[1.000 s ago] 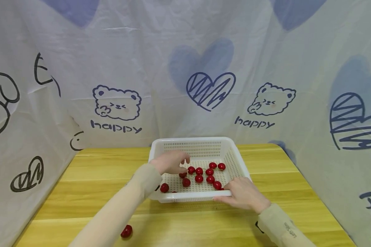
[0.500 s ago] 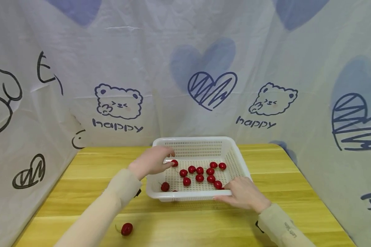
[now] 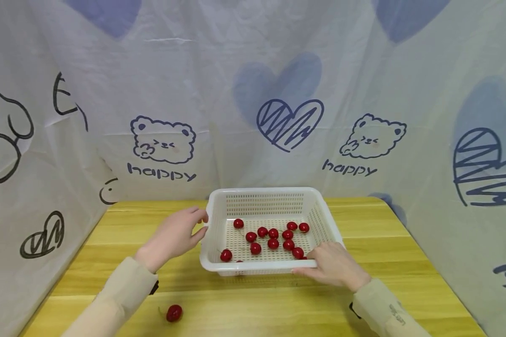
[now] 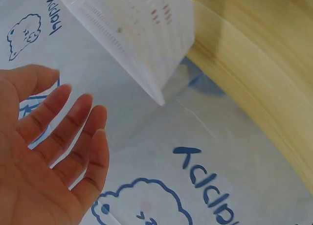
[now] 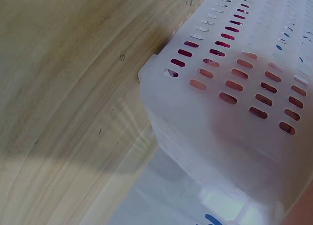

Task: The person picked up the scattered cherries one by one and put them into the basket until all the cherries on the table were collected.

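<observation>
A white perforated plastic basket (image 3: 264, 267) stands on the table with several red cherries (image 3: 272, 244) scattered over its bottom. Beside the basket's left rim is my left hand (image 3: 173, 236), palm empty and fingers slightly bent. In the left wrist view that hand (image 4: 54, 151) appears apart from the basket (image 4: 137, 44). My right hand (image 3: 335, 267) grips the front rim near the right corner, thumb outside and fingers inside. Through the slots of the basket wall (image 5: 195, 117), its fingers show faintly in the right wrist view. Part of a cherry by those fingers is hidden.
One cherry with a stem (image 3: 174, 313) lies on the wooden table (image 3: 253, 309) in front of the basket, to the left. A pale cloth (image 3: 219, 93) printed with hearts and bears hangs behind the table and at both sides.
My left hand has moved left out of the basket to beside its left rim. A cherry now lies at the basket's back left. The right hand has kept its grip on the rim.
</observation>
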{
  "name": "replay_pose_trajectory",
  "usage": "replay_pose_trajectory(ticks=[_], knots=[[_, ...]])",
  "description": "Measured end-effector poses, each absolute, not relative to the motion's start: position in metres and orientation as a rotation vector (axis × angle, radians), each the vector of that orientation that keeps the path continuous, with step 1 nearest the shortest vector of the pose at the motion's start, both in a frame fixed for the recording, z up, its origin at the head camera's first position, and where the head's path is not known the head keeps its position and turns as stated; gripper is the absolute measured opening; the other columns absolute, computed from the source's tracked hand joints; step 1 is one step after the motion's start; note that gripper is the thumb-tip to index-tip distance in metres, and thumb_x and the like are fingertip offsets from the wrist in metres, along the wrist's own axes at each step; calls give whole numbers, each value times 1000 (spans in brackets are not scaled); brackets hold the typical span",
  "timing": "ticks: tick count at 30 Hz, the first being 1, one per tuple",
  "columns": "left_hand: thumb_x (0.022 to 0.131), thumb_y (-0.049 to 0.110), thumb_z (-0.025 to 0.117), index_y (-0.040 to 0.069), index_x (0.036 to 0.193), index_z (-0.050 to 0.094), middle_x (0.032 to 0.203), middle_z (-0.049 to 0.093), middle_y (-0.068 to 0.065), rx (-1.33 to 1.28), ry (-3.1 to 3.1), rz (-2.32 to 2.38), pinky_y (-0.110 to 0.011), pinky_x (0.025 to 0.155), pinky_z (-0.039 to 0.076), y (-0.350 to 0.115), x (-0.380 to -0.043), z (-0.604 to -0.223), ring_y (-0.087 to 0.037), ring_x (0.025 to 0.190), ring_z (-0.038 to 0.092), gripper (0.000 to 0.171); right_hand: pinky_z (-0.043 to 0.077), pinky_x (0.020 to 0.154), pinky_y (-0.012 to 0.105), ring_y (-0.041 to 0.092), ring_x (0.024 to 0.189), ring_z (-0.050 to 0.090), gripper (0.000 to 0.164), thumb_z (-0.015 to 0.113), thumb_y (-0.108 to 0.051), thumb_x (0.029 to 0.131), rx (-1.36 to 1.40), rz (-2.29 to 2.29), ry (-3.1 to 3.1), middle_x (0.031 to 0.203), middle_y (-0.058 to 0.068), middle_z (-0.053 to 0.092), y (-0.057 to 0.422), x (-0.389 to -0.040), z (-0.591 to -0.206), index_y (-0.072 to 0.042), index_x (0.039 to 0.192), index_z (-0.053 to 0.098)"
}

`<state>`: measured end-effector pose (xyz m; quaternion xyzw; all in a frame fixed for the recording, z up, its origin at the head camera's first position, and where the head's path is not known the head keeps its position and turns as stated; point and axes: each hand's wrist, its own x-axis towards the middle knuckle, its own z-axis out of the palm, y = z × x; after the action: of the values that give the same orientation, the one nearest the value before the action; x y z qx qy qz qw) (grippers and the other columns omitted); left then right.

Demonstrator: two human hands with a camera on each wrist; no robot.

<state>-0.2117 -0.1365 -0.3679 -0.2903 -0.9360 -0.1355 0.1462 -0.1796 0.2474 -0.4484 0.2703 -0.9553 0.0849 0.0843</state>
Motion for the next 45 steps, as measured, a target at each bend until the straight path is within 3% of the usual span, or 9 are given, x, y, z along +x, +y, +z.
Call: replay_pose_trajectory(ticks=[21,27,34,41,45], knots=[[82,21,70,17,96,62,89,59,6,-763,-2895,-285,-29,58,47,-181,-171,-401,-9,67,52,17,33,42,23,1,41,36,52,44,-77,79,805,247,-2861,46,-18,40,247,-180,-449,-30,56,51],[81,20,70,17,95,61,90,58,6,-838,-2958,-323,-31,62,48,-185,-163,-410,-10,70,54,16,33,43,23,2,41,36,53,45,-77,79,805,243,-2854,46,-18,40,247,-180,-449,-30,55,50],[80,24,71,12,106,61,97,58,1,-930,-3035,-383,-34,65,50,-186,-157,-420,-13,73,55,30,33,43,23,2,42,37,52,44,-77,79,801,238,-2863,47,-18,41,246,-179,-448,-31,56,51],[76,26,74,13,113,59,110,58,-6,-910,-3135,-436,-48,74,52,-186,-153,-430,-26,89,60,42,33,43,22,1,41,37,52,46,-76,79,809,255,-2853,46,-18,40,246,-179,-448,-31,54,50],[76,26,74,15,117,58,113,56,-5,-877,-3184,-466,-50,75,51,-186,-152,-435,-25,92,58,46,33,43,23,1,42,36,51,47,-75,79,802,247,-2854,46,-18,40,246,-180,-448,-31,54,48]])
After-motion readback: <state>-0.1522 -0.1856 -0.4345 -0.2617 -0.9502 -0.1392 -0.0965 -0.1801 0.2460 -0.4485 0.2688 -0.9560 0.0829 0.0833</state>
